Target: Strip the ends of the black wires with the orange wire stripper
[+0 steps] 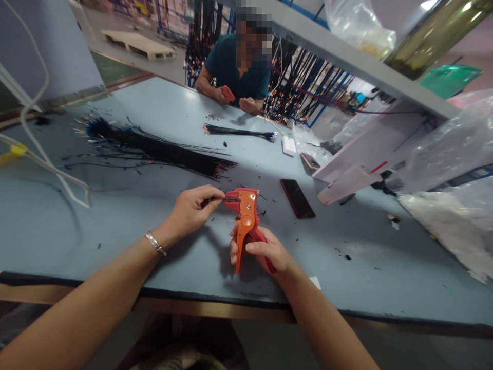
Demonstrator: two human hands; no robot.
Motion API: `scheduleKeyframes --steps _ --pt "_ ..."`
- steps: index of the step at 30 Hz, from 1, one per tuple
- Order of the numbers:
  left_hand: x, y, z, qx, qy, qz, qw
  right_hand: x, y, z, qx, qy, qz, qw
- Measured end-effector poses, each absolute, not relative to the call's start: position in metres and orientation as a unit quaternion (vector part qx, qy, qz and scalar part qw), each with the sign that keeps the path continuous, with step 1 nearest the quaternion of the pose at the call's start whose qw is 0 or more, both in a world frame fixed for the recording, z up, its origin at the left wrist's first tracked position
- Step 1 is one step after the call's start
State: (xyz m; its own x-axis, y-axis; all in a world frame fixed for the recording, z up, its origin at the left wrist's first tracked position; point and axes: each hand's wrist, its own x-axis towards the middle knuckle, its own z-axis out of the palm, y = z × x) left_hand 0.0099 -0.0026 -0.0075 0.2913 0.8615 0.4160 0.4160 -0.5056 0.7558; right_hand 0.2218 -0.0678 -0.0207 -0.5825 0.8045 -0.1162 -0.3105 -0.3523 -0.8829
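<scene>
My right hand [265, 249] is wrapped round the handles of an orange and red wire stripper [247, 210], held above the table with its jaws pointing left. Between thumb and forefinger, my left hand [196, 205] pinches a thin black wire [221, 199] whose end reaches the stripper's jaws. Most of that wire is hidden by my fingers. Beyond my left hand lies a big bundle of black wires [154, 146] with bare ends on the left and reddish ends on the right. Farther back is a smaller bundle of black wires [239, 132].
A dark phone [297, 198] lies right of the stripper, with another phone [309, 161] and a white box [288, 145] behind it. Small black scraps dot the blue table [127, 221]. Across it sits a co-worker [234, 67] holding a red tool. White cables [57, 169] hang at left.
</scene>
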Motion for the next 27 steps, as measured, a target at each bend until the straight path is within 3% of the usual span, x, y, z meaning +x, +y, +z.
scheduleKeyframes --steps 27 --pt "0.010 -0.009 0.004 0.745 0.399 0.446 0.294 0.221 -0.067 -0.020 -0.267 -0.493 0.748 0.355"
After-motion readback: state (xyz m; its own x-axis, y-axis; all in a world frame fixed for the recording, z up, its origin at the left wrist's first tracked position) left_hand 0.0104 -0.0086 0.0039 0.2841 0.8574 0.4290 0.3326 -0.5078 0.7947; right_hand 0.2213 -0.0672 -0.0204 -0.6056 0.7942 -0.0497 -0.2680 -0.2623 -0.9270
